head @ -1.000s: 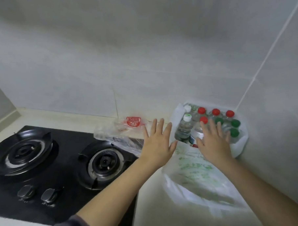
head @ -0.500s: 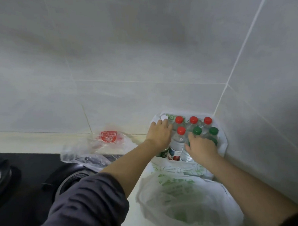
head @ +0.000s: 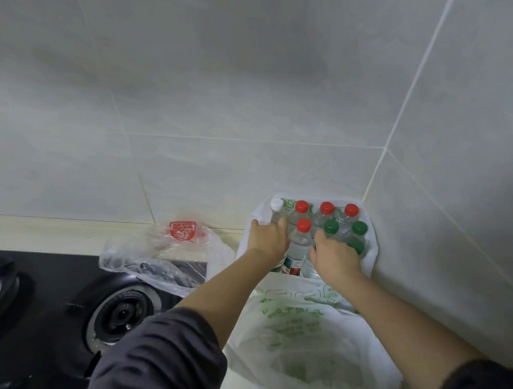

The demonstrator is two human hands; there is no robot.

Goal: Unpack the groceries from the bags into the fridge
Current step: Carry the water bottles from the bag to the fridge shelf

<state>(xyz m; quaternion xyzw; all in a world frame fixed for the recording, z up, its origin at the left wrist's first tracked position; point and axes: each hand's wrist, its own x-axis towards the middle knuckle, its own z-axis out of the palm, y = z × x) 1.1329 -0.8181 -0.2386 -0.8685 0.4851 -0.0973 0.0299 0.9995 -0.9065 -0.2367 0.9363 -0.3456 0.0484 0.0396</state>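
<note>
A white plastic bag (head: 371, 249) in the counter corner stands packed with several water bottles with red caps (head: 302, 206), green caps (head: 331, 226) and one white cap (head: 276, 204). My left hand (head: 267, 238) grips the white-capped bottle at the bag's left side. My right hand (head: 334, 257) has its fingers curled round a green-capped bottle at the front of the bag. A second white bag with green print (head: 300, 339) lies open in front, under my right forearm.
A clear plastic bag with a red logo (head: 163, 251) lies left of the bottles, partly over the black gas hob (head: 48, 306) with its burner (head: 122, 315). Tiled walls (head: 245, 106) close the corner behind and to the right.
Both hands reached forward from open above the bags into the bottle bag and closed round bottles. The view swung right and nearer to the corner.
</note>
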